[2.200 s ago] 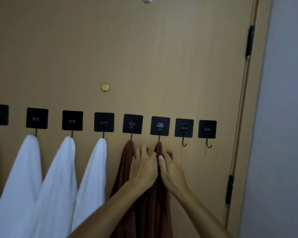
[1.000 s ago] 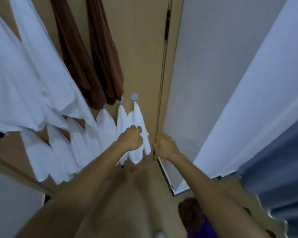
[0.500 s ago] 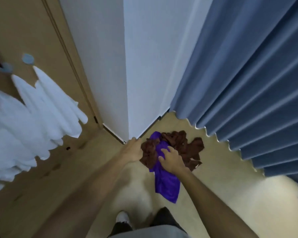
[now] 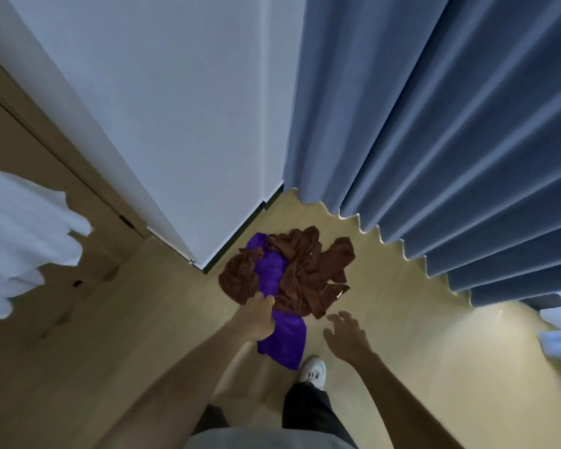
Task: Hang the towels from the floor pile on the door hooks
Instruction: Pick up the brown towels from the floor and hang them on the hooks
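Looking straight down at a pale yellowish floor [image 4: 418, 351] in a corner where a white wall [image 4: 175, 108] meets a long blue curtain [image 4: 450, 140] with a wavy hem. The towel pile [image 4: 292, 270] sits right in that corner, brown towels tangled over a purple towel [image 4: 284, 338] that trails out toward the person's feet. The left hand [image 4: 256, 315] is down on the near edge of the pile, fingers curled into the cloth where brown and purple meet, can't tell which one it's pinching. The right hand [image 4: 345, 332] hovers just beside the pile, fingers spread and relaxed, holding nothing. White towels [image 4: 20, 241] hang against the tan door [image 4: 30, 150] on the left. One white shoe [image 4: 313, 369] is near the purple end.
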### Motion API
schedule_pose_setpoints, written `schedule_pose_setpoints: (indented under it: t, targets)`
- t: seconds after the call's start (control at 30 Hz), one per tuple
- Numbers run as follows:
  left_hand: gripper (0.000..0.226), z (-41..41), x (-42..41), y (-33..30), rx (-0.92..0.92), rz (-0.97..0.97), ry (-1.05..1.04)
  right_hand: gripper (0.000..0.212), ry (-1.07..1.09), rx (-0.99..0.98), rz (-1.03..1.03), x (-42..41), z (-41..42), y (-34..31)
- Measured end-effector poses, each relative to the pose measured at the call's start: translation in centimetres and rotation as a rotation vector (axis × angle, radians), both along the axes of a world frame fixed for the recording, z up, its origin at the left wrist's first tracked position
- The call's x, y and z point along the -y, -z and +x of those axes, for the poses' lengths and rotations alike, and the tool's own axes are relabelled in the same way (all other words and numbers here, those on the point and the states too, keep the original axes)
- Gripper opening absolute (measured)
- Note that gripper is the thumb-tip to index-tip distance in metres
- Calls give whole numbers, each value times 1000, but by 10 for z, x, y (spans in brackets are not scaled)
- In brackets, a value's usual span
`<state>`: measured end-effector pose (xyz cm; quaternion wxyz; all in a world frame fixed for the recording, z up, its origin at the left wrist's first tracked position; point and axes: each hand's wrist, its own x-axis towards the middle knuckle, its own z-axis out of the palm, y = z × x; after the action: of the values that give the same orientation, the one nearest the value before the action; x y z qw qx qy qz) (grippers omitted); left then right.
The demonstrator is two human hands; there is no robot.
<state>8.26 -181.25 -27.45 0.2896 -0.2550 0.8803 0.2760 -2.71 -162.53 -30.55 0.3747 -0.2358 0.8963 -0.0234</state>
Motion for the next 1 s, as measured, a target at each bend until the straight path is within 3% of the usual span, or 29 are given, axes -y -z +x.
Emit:
schedule_pose_setpoints:
  t: [0.23,0.43,0.77,1.0]
  targets:
    - [49,-32,-21,45,130,42,-85,46,-66,105,31,-3,-60,39]
    - [49,-81,6,114,128,45,-131,48,-50,220,16,38,-79,108]
    - [54,-113,51,341,216,80,53,51,104,347,17,103,-119,353]
    - [57,-139,95,500,210,54,61,24,64,339,-28,150,-152,528]
